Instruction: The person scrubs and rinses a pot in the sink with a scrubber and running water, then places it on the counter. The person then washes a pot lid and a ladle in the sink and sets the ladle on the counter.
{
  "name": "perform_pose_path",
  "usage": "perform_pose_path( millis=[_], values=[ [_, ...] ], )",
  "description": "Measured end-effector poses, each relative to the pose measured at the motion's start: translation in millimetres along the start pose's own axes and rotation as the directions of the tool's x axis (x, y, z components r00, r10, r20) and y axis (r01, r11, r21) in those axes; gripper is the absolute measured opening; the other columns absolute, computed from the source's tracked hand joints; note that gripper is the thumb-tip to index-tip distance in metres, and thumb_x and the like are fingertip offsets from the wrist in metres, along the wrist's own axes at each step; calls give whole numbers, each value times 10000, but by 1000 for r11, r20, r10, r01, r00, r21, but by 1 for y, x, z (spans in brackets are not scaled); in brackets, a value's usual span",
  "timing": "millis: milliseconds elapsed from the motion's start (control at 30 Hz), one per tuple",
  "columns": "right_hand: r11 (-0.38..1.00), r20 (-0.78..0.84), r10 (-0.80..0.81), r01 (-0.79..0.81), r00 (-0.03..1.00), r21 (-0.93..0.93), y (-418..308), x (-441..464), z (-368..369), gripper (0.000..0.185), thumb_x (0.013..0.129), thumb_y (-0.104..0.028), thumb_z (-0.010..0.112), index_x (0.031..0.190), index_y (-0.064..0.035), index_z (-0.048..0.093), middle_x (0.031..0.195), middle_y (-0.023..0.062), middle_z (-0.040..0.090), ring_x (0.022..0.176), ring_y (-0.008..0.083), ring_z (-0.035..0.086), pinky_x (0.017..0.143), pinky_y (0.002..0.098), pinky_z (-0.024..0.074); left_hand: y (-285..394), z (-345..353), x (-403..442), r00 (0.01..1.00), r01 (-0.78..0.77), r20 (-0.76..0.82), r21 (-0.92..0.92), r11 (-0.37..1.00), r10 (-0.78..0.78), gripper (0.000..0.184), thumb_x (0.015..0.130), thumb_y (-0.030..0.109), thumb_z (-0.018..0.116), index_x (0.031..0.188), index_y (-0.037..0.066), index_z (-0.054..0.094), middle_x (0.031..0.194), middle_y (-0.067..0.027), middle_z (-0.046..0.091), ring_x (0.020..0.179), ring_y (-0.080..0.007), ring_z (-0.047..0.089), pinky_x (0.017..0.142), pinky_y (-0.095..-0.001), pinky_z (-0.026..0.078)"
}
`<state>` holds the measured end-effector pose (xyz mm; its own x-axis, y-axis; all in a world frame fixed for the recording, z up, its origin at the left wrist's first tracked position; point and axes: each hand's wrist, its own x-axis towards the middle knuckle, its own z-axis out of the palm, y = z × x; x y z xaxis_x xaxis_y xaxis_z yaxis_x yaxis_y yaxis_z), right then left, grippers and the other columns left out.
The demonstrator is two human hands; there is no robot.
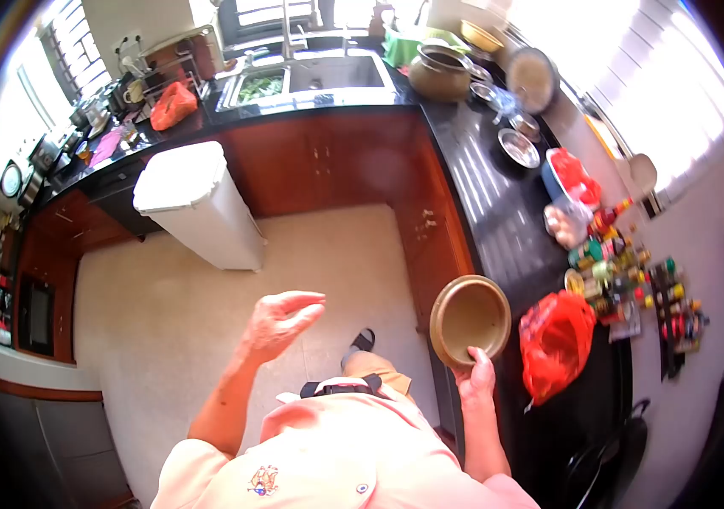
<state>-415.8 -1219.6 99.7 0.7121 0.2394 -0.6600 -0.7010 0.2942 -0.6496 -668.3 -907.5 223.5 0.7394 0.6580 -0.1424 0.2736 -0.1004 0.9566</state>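
Observation:
A brown ceramic pot (471, 321) is in my right hand (477, 373), thumb over its rim and fingers underneath. Its wide mouth faces up toward me and the inside looks bare. The pot is at the edge of the black counter (498, 229). My left hand (286, 324) is in the air over the floor, fingers stretched out and thumb a little apart, touching nothing. Just right of the pot lies a red plastic bag (557, 343) on the counter.
Several bottles (625, 276) crowd the right wall. Farther along are a metal bowl (518, 148) and a larger clay pot (440, 75). The sink (336, 76) holds green leaves (262, 87) in its left basin. A white bin (201, 204) stands on the floor.

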Motion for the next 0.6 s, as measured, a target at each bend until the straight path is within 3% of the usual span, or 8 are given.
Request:
perform_pose_path(
  millis=[100, 167, 267, 400, 500, 600],
  values=[
    [998, 88, 45, -42, 995, -37, -10, 67, 91, 338, 901, -87, 613, 1226, -8, 572, 1111, 128, 656, 933, 298, 712, 700, 454, 638, -3, -55, 23, 964, 141, -244, 141, 980, -104, 296, 944, 210, 719, 1144, -8, 732, 1036, -93, 767, 951, -143, 696, 864, -277, 539],
    [993, 144, 98, -87, 985, -79, -19, 106, 147, 338, 897, -88, 620, 1222, -11, 574, 1102, 127, 658, 929, 298, 713, 710, 453, 637, -20, -81, 32, 910, 187, -392, 91, 978, -137, 295, 952, 209, 712, 1151, -9, 728, 1029, -85, 764, 954, -137, 695, 853, -273, 534],
    [981, 184, 144, -115, 972, -159, -31, 146, 218, 333, 894, -96, 629, 1213, -13, 579, 1091, 125, 660, 919, 297, 715, 717, 450, 636, -57, -103, 42, 790, 205, -530, -246, 947, -308, 302, 963, 218, 703, 1163, -9, 718, 1025, -81, 760, 959, -138, 696, 860, -274, 526],
    [968, 261, 172, -113, 950, -223, -47, 189, 317, 316, 898, -104, 642, 1196, -11, 588, 1081, 119, 678, 917, 278, 720, 733, 442, 636, -71, -113, 97, 649, 274, -557, -463, 843, -517, 272, 972, 178, 692, 1164, -14, 707, 1026, -91, 756, 973, -144, 699, 909, -282, 525],
    [962, 303, 181, -104, 936, -254, -53, 216, 388, 304, 906, -103, 643, 1192, -13, 592, 1084, 115, 687, 930, 271, 721, 757, 445, 634, -76, -125, 176, 752, 198, -507, -436, 878, -421, 266, 975, 169, 685, 1166, -15, 709, 1022, -90, 758, 965, -140, 698, 913, -273, 523],
    [963, 301, 172, -95, 938, -254, -52, 244, 454, 292, 914, -106, 640, 1189, -17, 599, 1089, 111, 692, 938, 270, 723, 771, 447, 633, -54, -153, 271, 825, 204, -478, -248, 947, -303, 290, 971, 181, 694, 1160, -38, 712, 1021, -81, 761, 943, -119, 689, 871, -252, 532]
  ],
)
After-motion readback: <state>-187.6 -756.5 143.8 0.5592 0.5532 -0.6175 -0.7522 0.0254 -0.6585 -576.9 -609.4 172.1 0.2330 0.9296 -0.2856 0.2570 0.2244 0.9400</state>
